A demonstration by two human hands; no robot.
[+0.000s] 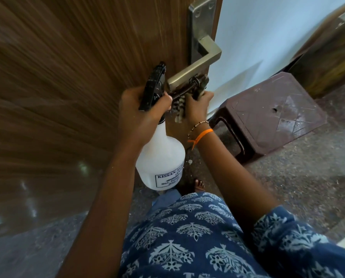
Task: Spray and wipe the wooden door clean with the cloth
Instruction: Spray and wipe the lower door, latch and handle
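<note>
The brown wooden door [67, 77] fills the left of the head view, with a brass lever handle [195, 69] near its right edge. My left hand [139, 113] grips the black trigger head of a white spray bottle [161, 157], which hangs down beside the door. My right hand [197, 107] is closed on a dark patterned cloth [179, 109] and presses it against the door just under the lever's end. Most of the cloth is hidden by the hand and handle.
A brown plastic stool [272, 115] stands on the speckled floor [298, 177] to the right of the door's edge. A pale wall [268, 37] rises behind it. My bare foot [198, 185] shows below the bottle.
</note>
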